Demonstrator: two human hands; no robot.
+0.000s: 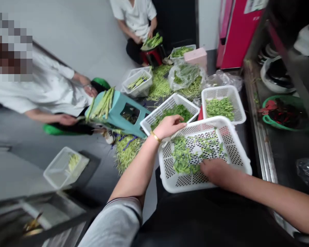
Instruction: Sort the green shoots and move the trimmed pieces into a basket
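Observation:
A white perforated basket rests at my lap, with small green leaves heaped on its left side and scattered across the middle. My left hand, below a gold bangle, lies over the basket's far left rim, next to a second white basket of leafy greens; its fingers are partly bent and what they hold, if anything, is hidden. Inside the near part of the perforated basket, my right hand reaches down at the leaves, fingers curled and blurred.
A third white basket of leaves stands behind. One person works at a turquoise stool with green stalks; another sits at the back. Cut stems cover parts of the floor. A metal shelf borders the right.

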